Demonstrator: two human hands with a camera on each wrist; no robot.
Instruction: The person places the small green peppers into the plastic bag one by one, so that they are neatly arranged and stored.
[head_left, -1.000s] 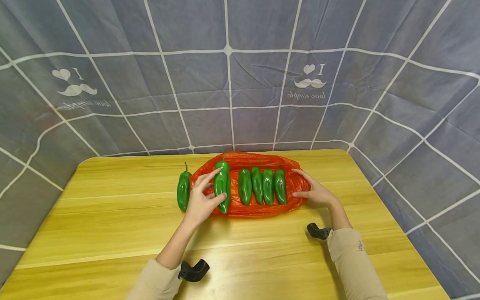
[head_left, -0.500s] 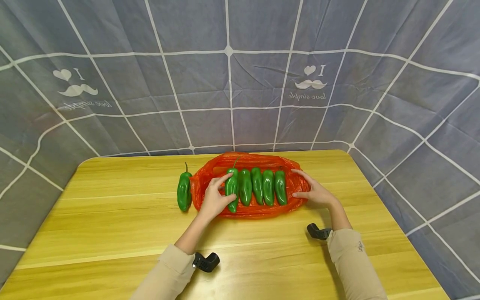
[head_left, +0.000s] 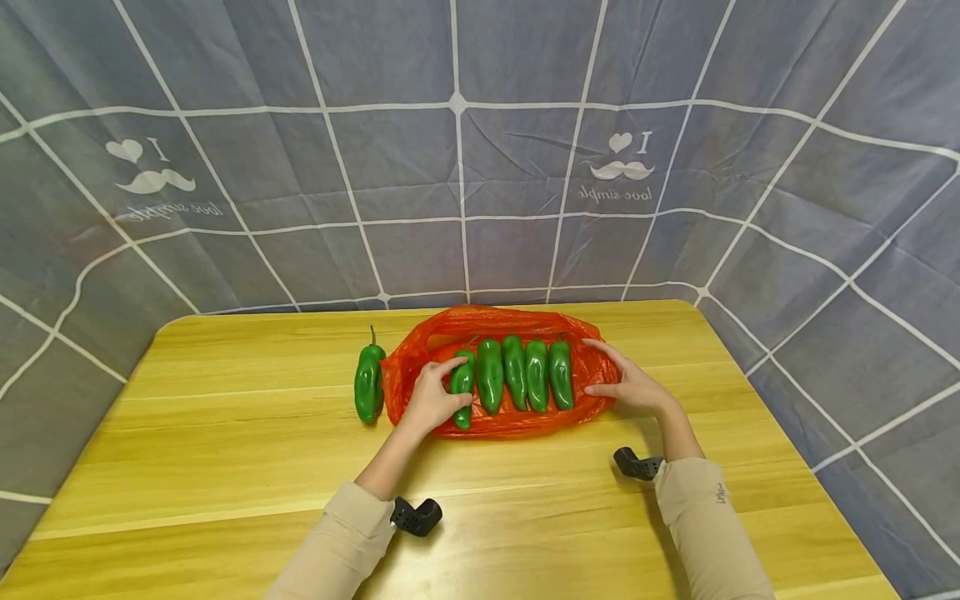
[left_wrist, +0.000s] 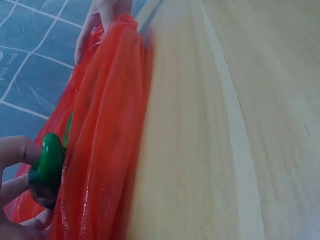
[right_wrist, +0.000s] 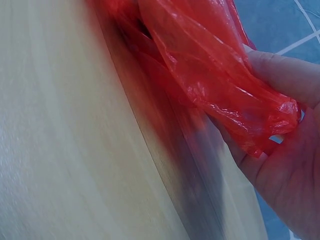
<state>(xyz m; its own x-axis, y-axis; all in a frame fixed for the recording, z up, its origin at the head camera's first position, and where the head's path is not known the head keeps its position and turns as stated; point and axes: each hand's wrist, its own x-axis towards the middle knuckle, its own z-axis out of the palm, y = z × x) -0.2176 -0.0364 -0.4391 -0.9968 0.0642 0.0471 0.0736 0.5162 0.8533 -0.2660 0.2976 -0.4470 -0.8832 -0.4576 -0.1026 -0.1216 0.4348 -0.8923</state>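
An open red plastic bag [head_left: 480,318] lies spread across the far middle of the table, with several long green peppers standing side by side in it, one of them a glossy pepper [head_left: 513,373] near the centre. My left hand [head_left: 429,402] pinches a green pepper [head_left: 462,385] between thumb and fingers inside the bag, at the left end of that row. In the left wrist view the tip of this pepper [left_wrist: 47,167] shows beside the bag's wall. At the bag's right end my right hand [head_left: 637,385] holds the plastic, thumb and fingers around the crumpled end [right_wrist: 235,100].
Outside the bag, just left of it, a single green pepper [head_left: 368,383] lies on the wooden table [head_left: 225,450]. A grey cloth with white lines [head_left: 405,167] hangs behind and at both sides. Black wrist mounts [head_left: 417,517] stick out from both sleeves.
My left hand has carried its pepper rightward over the bag and down into it, beside the others. The right hand stays at the bag's right end.
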